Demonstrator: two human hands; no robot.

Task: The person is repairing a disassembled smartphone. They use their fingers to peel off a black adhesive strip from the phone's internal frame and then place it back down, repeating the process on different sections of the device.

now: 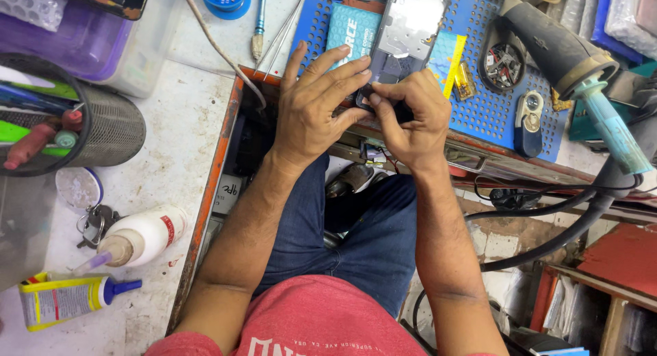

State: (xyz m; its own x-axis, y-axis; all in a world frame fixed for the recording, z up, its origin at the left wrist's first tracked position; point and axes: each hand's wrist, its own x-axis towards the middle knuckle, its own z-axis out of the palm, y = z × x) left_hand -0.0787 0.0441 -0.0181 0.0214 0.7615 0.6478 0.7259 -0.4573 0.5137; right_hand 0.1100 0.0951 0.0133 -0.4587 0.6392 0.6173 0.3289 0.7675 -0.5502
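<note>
A teal rectangular card packet (351,29) with pale lettering lies on the blue perforated mat at twelve o'clock, partly under the fingers. At eight o'clock lies a yellow squeeze bottle (65,300) with a white printed label and blue nozzle. Just above it, a white bottle (142,237) with a red label lies on its side. At seven o'clock in the open drawer sits a small white printed sticker (229,189).

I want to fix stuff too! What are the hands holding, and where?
Both hands, left hand and right hand, pinch the opened phone at its near bottom end.
</note>
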